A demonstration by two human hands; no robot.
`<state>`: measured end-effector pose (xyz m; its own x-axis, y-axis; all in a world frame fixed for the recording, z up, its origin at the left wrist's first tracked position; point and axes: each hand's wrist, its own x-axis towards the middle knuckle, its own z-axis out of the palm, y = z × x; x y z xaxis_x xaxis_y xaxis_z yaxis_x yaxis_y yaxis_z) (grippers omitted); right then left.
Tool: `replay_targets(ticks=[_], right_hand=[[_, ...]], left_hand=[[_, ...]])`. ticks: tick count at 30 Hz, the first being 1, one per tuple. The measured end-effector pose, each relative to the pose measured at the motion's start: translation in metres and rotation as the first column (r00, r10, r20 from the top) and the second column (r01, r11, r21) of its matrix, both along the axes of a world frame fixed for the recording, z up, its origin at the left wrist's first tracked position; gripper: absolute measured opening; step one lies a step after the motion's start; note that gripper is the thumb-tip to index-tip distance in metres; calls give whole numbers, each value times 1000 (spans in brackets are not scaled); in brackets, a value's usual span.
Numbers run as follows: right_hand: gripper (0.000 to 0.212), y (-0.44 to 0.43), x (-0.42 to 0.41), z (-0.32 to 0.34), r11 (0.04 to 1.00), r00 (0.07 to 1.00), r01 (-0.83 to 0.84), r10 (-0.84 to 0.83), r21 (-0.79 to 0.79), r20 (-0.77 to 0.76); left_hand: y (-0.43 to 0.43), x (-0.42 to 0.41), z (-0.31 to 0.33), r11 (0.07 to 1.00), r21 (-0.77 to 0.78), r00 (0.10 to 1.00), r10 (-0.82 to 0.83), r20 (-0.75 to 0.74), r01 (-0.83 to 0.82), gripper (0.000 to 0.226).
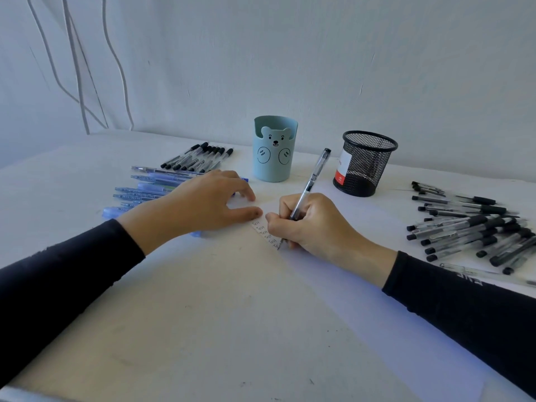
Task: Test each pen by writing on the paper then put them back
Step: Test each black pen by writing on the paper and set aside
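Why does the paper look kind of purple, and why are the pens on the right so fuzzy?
Head view: a bluish-violet colour cast tints the paper near the right hand holding the pen, likely from the lighting or camera; head view again, the black pens sit at the wide-angle frame's edge, where the picture goes soft and stretched; shadows are faint throughout.
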<state>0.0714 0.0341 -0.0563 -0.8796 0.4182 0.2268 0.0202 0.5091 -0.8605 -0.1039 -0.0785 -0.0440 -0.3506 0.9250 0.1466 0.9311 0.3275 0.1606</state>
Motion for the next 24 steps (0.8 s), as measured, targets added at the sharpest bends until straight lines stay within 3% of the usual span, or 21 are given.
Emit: replay_targets(ticks=[24], right_hand=[[43, 2, 0, 0, 1000, 1000, 9, -9, -1, -10]], left_hand=[[0, 1, 1, 1000, -6, 1000, -12, -13, 12, 47]])
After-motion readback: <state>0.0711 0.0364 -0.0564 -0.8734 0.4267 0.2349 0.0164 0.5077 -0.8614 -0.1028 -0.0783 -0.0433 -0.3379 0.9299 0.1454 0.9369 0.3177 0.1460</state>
